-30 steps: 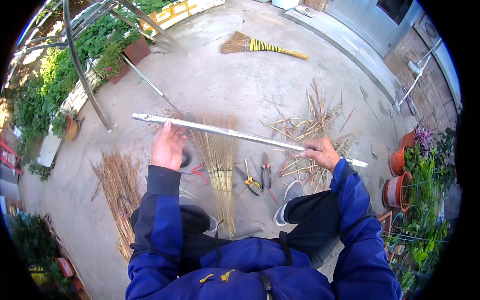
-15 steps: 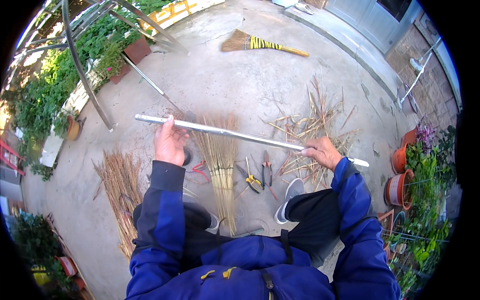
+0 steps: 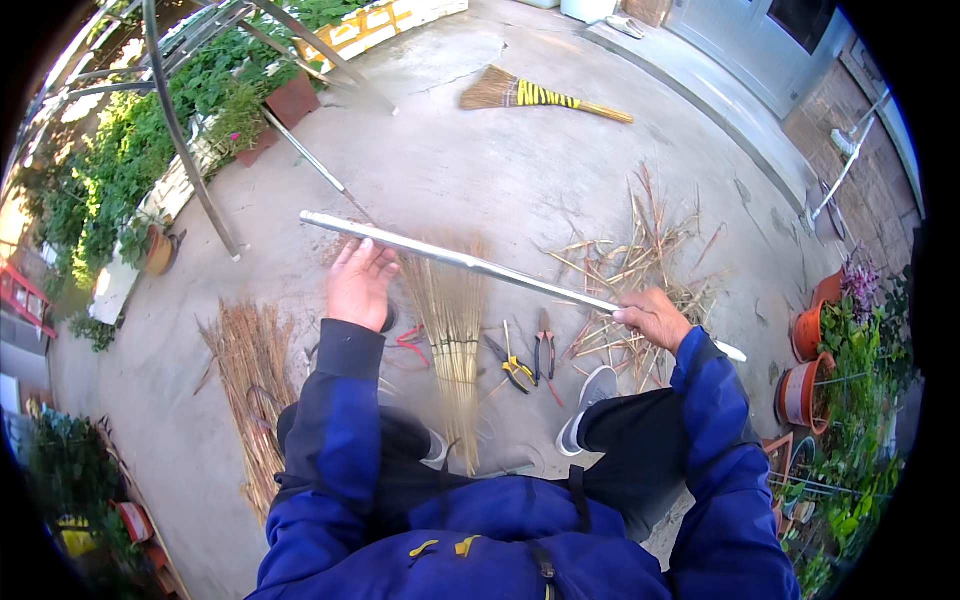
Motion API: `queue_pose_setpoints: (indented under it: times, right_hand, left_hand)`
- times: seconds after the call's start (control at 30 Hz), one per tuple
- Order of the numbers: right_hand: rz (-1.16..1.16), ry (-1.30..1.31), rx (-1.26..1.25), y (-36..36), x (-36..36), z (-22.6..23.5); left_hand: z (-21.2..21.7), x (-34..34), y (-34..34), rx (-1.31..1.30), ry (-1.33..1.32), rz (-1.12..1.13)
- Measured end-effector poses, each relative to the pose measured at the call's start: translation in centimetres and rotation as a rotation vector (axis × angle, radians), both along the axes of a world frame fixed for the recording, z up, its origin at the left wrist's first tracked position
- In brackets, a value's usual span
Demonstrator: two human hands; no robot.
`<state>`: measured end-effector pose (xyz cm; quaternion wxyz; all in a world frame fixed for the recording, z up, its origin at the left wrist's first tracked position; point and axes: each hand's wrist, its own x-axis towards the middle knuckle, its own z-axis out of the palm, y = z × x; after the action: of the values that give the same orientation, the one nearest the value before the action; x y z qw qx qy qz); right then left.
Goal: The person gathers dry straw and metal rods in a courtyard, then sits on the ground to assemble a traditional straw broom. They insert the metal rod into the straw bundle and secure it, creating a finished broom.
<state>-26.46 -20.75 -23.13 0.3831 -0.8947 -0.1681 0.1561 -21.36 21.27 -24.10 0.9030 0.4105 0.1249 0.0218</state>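
Note:
A long silvery metal tube slants across in front of me, its left end farther away than its right. My right hand is closed round it near the right end, which sticks out past my sleeve. Beside the left part of the tube, my left hand is palm up with loosely stretched fingers, its fingertips at the tube's near edge. Below the tube a bound bundle of pale broom straw lies between my feet. Yellow-and-black pliers and dark-handled pliers lie to its right.
Loose stalks are scattered at the right. A reddish straw bundle lies at the left. Farther off are a finished broom with yellow-and-black binding and a thin metal rod. Potted plants line the right side; a metal frame stands left.
The tube has tilted a little more, and both hands have shifted slightly right in the picture. The whole view has also turned a little. My right hand keeps its grip.

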Motion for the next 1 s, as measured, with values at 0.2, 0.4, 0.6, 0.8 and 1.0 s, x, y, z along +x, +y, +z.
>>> queue_pose_setpoints:
  times: [0.2,0.4,0.6,0.8,1.0]
  right_hand:
    - [-0.025,0.025,-0.023,0.3,-0.1,-0.2]
    - [-0.053,-0.04,-0.062,0.9,-0.2,0.8]
    - [-0.149,-0.306,-0.17,0.2,0.2,-0.4]
    - [-0.16,-0.527,-0.348,-0.5,-0.4,0.8]
    - [-0.366,-0.717,-0.426,-4.2,-0.9,0.8]
  left_hand:
    - [0.4,-0.1,-0.2,-0.081,0.031,-0.02]
    - [-0.2,0.2,-0.2,-0.124,0.01,-0.071]
    - [-2.9,0.4,0.6,-0.078,0.012,-0.116]
    - [-4.4,1.4,1.9,0.02,0.074,-0.01]
    - [-5.0,2.0,4.5,0.048,0.099,0.051]
